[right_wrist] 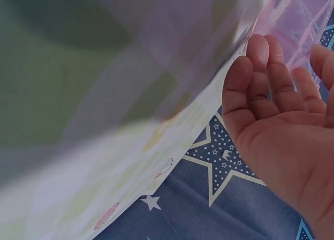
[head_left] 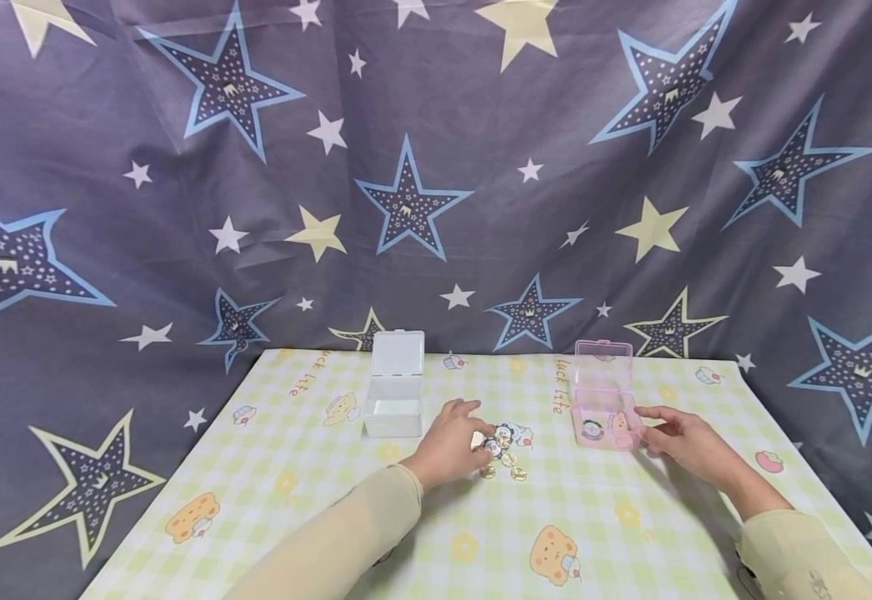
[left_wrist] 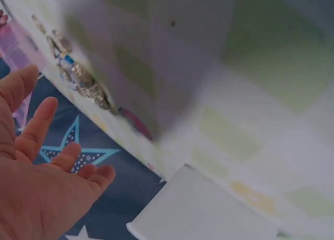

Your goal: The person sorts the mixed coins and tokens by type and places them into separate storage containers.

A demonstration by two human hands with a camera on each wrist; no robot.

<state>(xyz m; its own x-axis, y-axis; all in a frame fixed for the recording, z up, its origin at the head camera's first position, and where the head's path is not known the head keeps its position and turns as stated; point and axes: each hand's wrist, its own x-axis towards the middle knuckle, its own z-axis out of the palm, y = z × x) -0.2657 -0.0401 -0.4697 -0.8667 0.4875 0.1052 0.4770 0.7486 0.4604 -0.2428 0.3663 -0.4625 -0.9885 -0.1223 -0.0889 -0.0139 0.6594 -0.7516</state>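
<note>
My left hand (head_left: 453,443) is over the left side of a small pile of shiny round coin-like pieces (head_left: 507,450), some gold, some dark and white. In the left wrist view its fingers are spread and relaxed, and the pile (left_wrist: 83,78) lies beyond the fingertips. My right hand (head_left: 682,442) is at the right side of a clear pink box (head_left: 593,398), fingertips right at its wall. The box's lid is up, and one round dark-rimmed piece (head_left: 593,429) shows inside. The right wrist view has the fingers gently bent and the thumb apart, beside the pink box (right_wrist: 284,21).
A white box (head_left: 394,421) with its lid raised stands left of the pile. A checked green-and-white cloth (head_left: 406,542) with cartoon prints covers the table. Behind the table's far edge hangs a dark star-patterned curtain (head_left: 481,225).
</note>
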